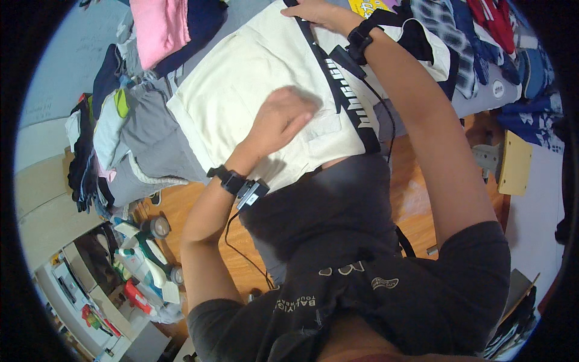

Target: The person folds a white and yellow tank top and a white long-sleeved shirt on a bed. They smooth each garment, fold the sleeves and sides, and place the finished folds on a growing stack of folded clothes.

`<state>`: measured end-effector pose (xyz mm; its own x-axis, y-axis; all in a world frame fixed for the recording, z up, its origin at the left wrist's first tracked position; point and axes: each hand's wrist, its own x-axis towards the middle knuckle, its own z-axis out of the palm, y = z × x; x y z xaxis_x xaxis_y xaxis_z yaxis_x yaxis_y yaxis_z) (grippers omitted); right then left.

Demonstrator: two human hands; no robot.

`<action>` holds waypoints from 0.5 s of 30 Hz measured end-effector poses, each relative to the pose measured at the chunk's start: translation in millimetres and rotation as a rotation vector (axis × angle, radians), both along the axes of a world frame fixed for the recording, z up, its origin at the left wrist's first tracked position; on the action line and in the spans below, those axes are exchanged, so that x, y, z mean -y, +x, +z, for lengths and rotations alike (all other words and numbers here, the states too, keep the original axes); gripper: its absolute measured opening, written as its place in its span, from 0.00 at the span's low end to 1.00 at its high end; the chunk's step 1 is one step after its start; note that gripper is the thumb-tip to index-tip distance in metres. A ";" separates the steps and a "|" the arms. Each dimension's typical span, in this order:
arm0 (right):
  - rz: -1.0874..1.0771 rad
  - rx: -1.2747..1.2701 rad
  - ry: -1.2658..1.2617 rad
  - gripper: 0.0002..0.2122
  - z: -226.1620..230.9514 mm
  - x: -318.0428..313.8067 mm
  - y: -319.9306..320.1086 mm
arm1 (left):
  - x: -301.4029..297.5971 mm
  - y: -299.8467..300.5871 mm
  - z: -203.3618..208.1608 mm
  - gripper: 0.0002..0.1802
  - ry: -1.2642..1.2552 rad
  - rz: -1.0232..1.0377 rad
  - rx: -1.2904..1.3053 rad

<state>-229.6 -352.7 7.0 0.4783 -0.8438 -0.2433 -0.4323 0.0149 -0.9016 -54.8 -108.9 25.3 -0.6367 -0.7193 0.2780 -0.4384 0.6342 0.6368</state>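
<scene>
A white garment (pixel 235 90) with black bands and bold lettering along its right side lies partly folded on the bed in front of me. At its far edge, my right hand (pixel 322 15) pinches the cloth beside a black band. Over the middle of the garment is my left hand (pixel 283 120), its fingers curled inward and blurred by motion. I cannot tell whether it touches the cloth. Both wrists wear black straps with small cabled devices.
Grey folded cloth (pixel 151 120) and piled clothes flank the garment on the left, with a pink folded cloth (pixel 160 30) behind. A plaid shirt (pixel 443 42) and more clothes lie right. Bottles (pixel 139 295) stand on the wooden floor at lower left. A yellow board (pixel 514 163) is at right.
</scene>
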 end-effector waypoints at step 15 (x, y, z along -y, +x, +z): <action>-0.318 -0.282 -0.571 0.24 -36.8 -45.3 13.6 | 53.8 -5.7 -51.8 0.15 0.285 1.007 -0.288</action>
